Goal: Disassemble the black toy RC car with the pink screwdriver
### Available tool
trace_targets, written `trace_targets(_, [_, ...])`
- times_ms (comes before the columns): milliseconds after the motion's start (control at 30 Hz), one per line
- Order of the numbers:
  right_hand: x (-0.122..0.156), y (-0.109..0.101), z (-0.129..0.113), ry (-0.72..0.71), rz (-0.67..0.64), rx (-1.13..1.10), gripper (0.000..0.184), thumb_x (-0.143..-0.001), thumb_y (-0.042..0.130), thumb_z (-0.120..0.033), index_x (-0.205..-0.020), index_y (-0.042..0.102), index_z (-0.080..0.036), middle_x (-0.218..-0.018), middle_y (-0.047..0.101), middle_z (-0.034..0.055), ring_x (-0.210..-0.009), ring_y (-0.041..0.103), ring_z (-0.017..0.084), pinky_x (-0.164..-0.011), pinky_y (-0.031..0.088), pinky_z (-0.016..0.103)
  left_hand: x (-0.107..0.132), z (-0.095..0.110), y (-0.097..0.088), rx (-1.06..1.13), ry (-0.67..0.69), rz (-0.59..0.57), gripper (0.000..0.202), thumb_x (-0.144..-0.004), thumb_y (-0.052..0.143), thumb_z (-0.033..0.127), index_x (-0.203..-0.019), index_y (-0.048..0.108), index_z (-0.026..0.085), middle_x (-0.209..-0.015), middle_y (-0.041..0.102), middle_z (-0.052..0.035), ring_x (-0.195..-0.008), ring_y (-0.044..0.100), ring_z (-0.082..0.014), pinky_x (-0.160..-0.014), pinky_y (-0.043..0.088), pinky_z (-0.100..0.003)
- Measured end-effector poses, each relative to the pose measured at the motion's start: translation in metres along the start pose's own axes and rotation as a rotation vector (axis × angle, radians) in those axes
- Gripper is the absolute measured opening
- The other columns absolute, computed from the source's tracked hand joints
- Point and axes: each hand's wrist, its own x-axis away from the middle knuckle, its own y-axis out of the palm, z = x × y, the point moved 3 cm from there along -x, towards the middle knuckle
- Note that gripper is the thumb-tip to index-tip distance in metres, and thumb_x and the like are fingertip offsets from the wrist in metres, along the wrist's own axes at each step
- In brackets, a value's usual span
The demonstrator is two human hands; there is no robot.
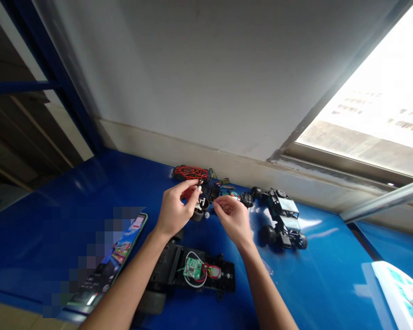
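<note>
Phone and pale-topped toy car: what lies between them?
In the head view, the black chassis with its green circuit board lies between; both forearms cross there.

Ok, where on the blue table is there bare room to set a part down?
The blue table has bare patches beyond the phone, toward the wall and the red-framed toy car, and right of the toy truck, up to the white-and-blue object. It's crowded around the left hand and right hand, among white-hubbed wheels, and nearer, where the black chassis lies.

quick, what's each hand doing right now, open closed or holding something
Left hand: closed, pinching a small dark part.
Right hand: fingers curled; cannot tell whether it holds anything.
</note>
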Motion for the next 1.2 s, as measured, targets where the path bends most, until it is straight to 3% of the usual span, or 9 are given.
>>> trace_targets(67, [-0.008,0.005,-0.002,-0.016,-0.040,0.098,0.004,-0.078,0.074,-0.027,-0.079,0.076,-0.023,-0.072,0.074,0.0020,-0.059,0.060,0.017,-0.060,0.044,0.029,0.000,-0.002,0.000,-0.022,-0.003,-0.006,0.026,-0.096,0.065,0.034,-0.113,0.074,0.016,-0.089,0.080,-0.0071,-0.071,0.075,-0.0188,-0.068,0.061,-0.026])
trace_targets(333, [-0.031,0.029,-0.010,-0.006,-0.173,0.340,0.017,-0.070,0.072,-0.014,-0.083,0.080,-0.022,-0.065,0.076,0.0030,-0.064,0.069,0.022,-0.060,0.042,0.029,-0.002,-0.004,0.001,-0.067,-0.008,-0.024,0.026,-0.096,0.063,0.033,-0.113,0.075,0.016,-0.088,0.081,-0.0068,-0.070,0.076,-0.0195,-0.066,0.061,-0.026])
trace_targets(500, [-0.037,0.030,-0.016,0.025,-0.239,0.380,0.015,-0.069,0.069,-0.013,-0.078,0.079,-0.020,-0.053,0.069,0.0011,-0.056,0.065,0.020,-0.053,0.040,0.028,-0.002,-0.006,0.001,-0.073,0.001,-0.020,0.027,-0.096,0.064,0.033,-0.113,0.075,0.015,-0.089,0.082,-0.0073,-0.070,0.076,-0.0199,-0.067,0.061,-0.027])
trace_targets(700, [-0.041,0.029,-0.013,0.093,-0.266,0.340,0.021,-0.063,0.071,-0.008,-0.080,0.078,-0.019,-0.061,0.074,0.0015,-0.065,0.071,0.020,-0.055,0.044,0.024,-0.001,-0.005,0.002,-0.067,-0.026,-0.022,0.027,-0.095,0.064,0.033,-0.111,0.076,0.014,-0.087,0.081,-0.0076,-0.068,0.075,-0.0192,-0.066,0.060,-0.026])
trace_targets(867, [-0.035,0.014,-0.014,0.157,-0.277,0.213,0.022,-0.070,0.074,-0.018,-0.091,0.078,-0.017,-0.070,0.079,0.0038,-0.058,0.069,0.017,-0.051,0.046,0.023,-0.001,-0.004,0.001,0.118,-0.155,-0.069,0.032,-0.091,0.070,0.037,-0.111,0.076,0.013,-0.084,0.080,-0.0079,-0.065,0.072,-0.0180,-0.062,0.058,-0.026])
trace_targets(1000, [-0.021,-0.013,-0.022,0.119,-0.281,0.046,0.031,-0.079,0.078,-0.036,-0.105,0.075,-0.019,-0.080,0.081,0.0038,-0.066,0.073,0.018,-0.059,0.055,0.025,-0.002,0.003,0.003,0.366,-0.272,-0.208,0.037,-0.085,0.079,0.039,-0.110,0.076,0.013,-0.080,0.080,-0.0071,-0.059,0.067,-0.0141,-0.057,0.055,-0.023])
trace_targets(1067, [-0.011,-0.026,-0.024,0.033,-0.206,-0.126,0.035,-0.077,0.084,-0.040,-0.103,0.074,-0.019,-0.078,0.080,0.0041,-0.068,0.074,0.019,-0.061,0.057,0.026,-0.001,0.007,0.006,0.449,-0.312,-0.312,0.035,-0.082,0.082,0.038,-0.107,0.076,0.013,-0.078,0.079,-0.0069,-0.057,0.064,-0.0121,-0.055,0.052,-0.021])
trace_targets(1200, [0.010,-0.042,-0.016,-0.164,0.042,-0.184,0.029,-0.081,0.084,-0.038,-0.103,0.074,-0.021,-0.085,0.080,0.0041,-0.077,0.077,0.021,-0.074,0.064,0.032,0.005,0.012,0.014,0.511,-0.374,-0.469,0.030,-0.081,0.084,0.036,-0.098,0.076,0.013,-0.078,0.079,-0.0077,-0.055,0.061,-0.0096,-0.052,0.048,-0.018])
